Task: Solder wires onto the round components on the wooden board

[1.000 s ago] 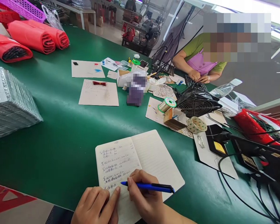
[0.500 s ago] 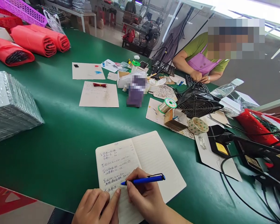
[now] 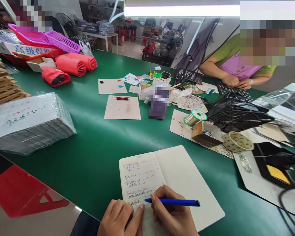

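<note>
Right hand (image 3: pixel 174 213) pinches a blue pen (image 3: pixel 179 202) (lying crosswise, tip left) on the notebook (image 3: pixel 184 173); left hand (image 3: pixel 116 218), fingers curled, sits nearer the tip.

On the green counter (image 3: pixel 71 170), a plastic-wrapped silver stack (image 3: pixel 30 123) lies left of red rolled bags (image 3: pixel 70 65). A solder wire spool (image 3: pixel 195 118) sits near a caged fan (image 3: pixel 238 119), while a co-worker's hands (image 3: pixel 229 79) rest on dark circuit boards (image 3: pixel 226 88).

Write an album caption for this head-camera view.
A right hand writes with a blue pen in an open notebook, the left hand resting against it, on a green workbench.
</note>
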A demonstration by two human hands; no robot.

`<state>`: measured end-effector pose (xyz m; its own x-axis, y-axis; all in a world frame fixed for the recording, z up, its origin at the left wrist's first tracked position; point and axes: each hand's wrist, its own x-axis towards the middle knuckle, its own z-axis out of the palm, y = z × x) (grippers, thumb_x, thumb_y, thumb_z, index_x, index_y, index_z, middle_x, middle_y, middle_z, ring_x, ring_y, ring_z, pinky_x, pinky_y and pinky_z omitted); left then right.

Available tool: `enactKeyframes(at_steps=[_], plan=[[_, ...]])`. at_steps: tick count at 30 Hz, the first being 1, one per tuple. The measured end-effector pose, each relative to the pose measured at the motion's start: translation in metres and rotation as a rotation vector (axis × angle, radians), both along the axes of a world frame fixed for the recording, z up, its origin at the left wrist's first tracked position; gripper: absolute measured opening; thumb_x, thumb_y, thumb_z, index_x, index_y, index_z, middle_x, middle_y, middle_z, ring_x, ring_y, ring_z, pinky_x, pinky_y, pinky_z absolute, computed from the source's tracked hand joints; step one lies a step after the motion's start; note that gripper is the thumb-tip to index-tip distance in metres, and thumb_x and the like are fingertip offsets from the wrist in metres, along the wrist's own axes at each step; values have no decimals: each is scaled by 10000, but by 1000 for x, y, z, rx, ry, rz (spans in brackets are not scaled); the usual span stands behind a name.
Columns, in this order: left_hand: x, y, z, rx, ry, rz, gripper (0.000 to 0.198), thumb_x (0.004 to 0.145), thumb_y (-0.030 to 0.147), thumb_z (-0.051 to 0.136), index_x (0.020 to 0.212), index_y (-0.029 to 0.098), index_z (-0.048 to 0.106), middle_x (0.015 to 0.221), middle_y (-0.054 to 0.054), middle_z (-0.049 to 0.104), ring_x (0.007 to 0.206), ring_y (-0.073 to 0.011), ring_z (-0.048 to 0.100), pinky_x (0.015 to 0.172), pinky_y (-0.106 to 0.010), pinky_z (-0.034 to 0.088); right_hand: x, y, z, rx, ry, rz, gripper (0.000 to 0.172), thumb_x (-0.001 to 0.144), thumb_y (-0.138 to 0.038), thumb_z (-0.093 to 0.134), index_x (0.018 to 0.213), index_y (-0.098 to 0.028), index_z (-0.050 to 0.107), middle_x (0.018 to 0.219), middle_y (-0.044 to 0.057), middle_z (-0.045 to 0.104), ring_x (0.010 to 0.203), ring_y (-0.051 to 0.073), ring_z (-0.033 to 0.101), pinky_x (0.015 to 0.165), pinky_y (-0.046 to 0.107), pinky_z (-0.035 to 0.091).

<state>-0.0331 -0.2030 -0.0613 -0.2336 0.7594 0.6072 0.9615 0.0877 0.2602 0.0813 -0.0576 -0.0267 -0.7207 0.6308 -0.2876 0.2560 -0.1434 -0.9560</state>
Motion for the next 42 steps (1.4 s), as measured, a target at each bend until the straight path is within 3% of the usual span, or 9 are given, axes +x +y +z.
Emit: enactKeyframes(at_steps=[3,10,15,24,42], plan=[[2,-2,-6,29,-26,-15,328,814,34,642,1112,140,729,731,-36,611,685,-185,527,625,-327,414,-1,0,-3,60,-1,19,348,943,-459,637,719,-212,540,594,-29,517,471,112,471,471,260,354],[6,-3,-15,73,-61,-3,315,833,42,622,1118,132,719,767,-42,623,725,-186,522,666,-336,410,-6,-3,-2,406,61,36,366,952,-298,587,625,-206,452,569,-32,470,538,109,394,522,267,319],[6,-4,-14,62,-74,-14,320,824,32,639,1119,124,723,796,-46,633,754,-187,533,687,-340,415,-6,0,-1,292,14,28,314,962,-331,586,681,-208,521,592,-26,495,542,119,439,496,255,327],[4,-9,-6,-51,-87,-58,408,813,34,684,1208,131,712,831,-48,618,796,-207,522,716,-357,422,-8,-1,-3,424,68,47,346,951,-256,570,633,-206,443,569,-41,459,534,106,392,511,252,323],[7,-4,-13,48,-74,-28,327,851,58,627,1152,128,731,787,-45,595,762,-197,497,686,-352,381,-8,-2,-4,439,106,46,335,957,-231,580,650,-207,450,574,-47,484,527,99,397,510,249,311]])
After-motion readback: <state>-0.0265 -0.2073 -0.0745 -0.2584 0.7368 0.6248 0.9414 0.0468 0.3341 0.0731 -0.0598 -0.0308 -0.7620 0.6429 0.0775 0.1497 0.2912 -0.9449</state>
